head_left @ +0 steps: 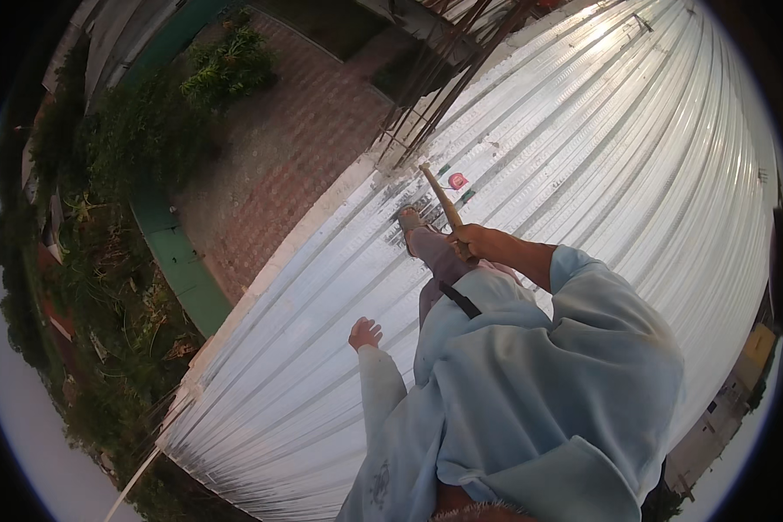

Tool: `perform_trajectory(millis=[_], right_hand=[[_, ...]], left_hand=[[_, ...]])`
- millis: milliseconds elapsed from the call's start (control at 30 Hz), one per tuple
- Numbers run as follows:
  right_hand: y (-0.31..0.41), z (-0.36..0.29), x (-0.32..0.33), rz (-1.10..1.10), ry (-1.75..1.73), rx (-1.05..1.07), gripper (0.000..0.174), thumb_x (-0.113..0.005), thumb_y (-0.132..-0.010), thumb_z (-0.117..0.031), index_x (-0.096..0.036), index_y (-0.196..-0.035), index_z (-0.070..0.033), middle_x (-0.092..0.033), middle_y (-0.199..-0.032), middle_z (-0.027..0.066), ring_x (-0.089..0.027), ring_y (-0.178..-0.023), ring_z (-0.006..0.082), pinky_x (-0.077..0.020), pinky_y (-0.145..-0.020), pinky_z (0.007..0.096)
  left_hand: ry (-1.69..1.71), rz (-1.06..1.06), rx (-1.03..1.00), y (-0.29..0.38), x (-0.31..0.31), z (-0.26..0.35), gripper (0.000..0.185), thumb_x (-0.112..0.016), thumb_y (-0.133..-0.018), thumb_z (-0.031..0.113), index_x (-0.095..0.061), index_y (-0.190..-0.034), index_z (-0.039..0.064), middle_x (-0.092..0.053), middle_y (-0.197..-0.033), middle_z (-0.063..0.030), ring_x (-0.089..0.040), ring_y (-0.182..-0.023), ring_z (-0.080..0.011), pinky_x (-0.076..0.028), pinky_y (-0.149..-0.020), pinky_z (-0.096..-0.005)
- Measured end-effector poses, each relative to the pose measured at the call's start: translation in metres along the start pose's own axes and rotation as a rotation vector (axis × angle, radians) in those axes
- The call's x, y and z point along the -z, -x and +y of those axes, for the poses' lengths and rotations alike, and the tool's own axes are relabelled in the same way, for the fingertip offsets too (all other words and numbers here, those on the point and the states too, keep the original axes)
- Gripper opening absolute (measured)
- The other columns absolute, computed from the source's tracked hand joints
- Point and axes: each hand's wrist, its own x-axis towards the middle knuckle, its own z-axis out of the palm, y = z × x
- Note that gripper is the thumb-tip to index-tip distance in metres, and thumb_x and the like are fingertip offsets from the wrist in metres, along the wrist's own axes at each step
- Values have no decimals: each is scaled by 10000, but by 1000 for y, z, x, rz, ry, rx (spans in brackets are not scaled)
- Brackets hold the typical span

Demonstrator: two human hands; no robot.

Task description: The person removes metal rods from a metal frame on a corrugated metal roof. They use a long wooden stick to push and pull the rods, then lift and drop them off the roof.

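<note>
My right hand (475, 241) is closed around a wooden stick (442, 194), which points away from me over ribbed metal decking sheets (600, 143). The stick's near end is partly hidden by my fingers. Out to the left, my left hand (365, 334) hangs above the sheets, fingers loosely bent and a little apart, with nothing visible in it. Just right of the stick's far end, a small round pinkish-red object (457, 181) rests on the metal. Beside it lies a small dark green piece (468, 196). My sandaled foot (408, 220) stands on a wet or stained patch.
Upright steel reinforcing bars (430, 117) rise at the roof edge ahead. A rough concrete edge (300, 238) borders the sheets on the left. Beyond its drop are a paved yard (267, 163), a green wall (179, 274) and trees (228, 65).
</note>
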Motion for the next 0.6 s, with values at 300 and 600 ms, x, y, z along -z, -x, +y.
perform_trajectory(millis=[300,600], right_hand=[[-56,-79,-131,460,-575,-246,145,-741,-824,-63,-603,-831,-22,-527,-659,67,-522,-499,214,-417,-423,399],[-138,-79,-218,554,-741,-252,139,-692,-832,-120,-680,-935,-28,-669,-806,131,-662,-678,293,-512,-536,454]], left_hand=[[-299,-148,-242,6,-86,145,373,-627,-912,196,-597,-1238,18,-683,-1085,-176,-699,-864,-279,-572,-703,-389],[-766,-441,-261,-25,-116,212,370,-610,-941,264,-606,-1240,46,-688,-1084,-136,-679,-878,-248,-563,-740,-414]])
